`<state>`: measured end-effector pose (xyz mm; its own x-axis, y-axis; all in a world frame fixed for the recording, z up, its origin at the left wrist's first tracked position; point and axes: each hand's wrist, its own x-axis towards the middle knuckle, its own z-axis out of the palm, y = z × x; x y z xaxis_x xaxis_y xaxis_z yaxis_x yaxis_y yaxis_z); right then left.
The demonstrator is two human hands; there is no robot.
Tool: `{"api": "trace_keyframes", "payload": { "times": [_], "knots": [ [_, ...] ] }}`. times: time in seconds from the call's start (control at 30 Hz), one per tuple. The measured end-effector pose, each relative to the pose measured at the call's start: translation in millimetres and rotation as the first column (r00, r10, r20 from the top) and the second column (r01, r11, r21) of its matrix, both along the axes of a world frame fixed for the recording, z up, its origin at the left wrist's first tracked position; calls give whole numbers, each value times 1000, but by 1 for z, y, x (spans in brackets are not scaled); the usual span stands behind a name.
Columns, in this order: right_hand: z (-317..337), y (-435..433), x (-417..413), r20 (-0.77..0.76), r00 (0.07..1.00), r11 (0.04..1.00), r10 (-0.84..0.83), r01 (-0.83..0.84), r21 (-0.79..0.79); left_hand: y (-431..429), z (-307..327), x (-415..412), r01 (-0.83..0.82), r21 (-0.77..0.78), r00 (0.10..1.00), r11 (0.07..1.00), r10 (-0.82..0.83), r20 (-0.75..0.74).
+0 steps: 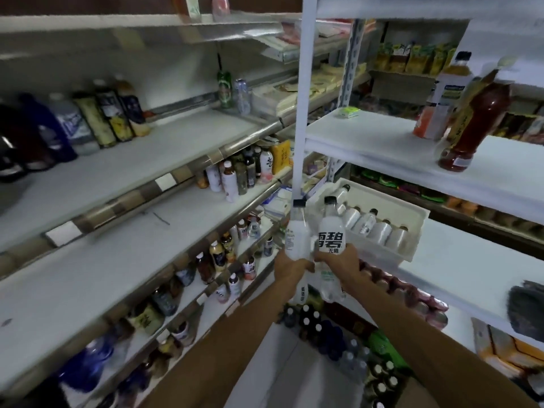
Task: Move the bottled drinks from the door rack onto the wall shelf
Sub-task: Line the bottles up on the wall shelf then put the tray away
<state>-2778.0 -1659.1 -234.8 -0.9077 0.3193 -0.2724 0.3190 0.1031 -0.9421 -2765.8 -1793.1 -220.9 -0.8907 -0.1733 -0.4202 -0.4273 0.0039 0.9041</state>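
Gripping bottles [332, 231] | left hand [290, 267], right hand [338, 263] fingers clamped | white shelf [382, 136] | shop aisle

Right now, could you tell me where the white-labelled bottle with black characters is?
Head view, centre: the right hand grips the white-labelled bottle, beside the second bottle in the left hand, left of the white tray.

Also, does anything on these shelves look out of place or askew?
The brown bottle on the right shelf seems to lean, though the wide lens may cause that. Bottles in the white tray lie on their sides.
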Motion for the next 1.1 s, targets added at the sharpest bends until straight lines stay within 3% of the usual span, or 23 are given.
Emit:
{"api": "trace_keyframes", "payload": {
  "times": [0.13, 0.27, 0.47, 0.67, 1.1],
  "knots": [
    [15, -47, 6, 31, 996, 996, 82, -83, 17, -33, -7, 14, -67, 30, 998, 997, 67, 13],
    [7, -96, 2, 31, 974, 973, 224, -225, 44, -80, -10, 25, -242, -19, 968, 970, 243, 66],
    [13, -185, -3, 43, 927, 927, 372, -373, 37, -169, -5, 35, -401, -68, 916, 914, 401, -20],
    [34, -283, -19, 17, 876, 875, 482, -482, 48, -264, 13, 31, -462, -148, 887, 875, 452, -98],
    [119, -439, -47, -132, 761, 772, 635, -632, 68, -408, 106, 25, -705, -120, 691, 699, 638, -341]
  ]
}}
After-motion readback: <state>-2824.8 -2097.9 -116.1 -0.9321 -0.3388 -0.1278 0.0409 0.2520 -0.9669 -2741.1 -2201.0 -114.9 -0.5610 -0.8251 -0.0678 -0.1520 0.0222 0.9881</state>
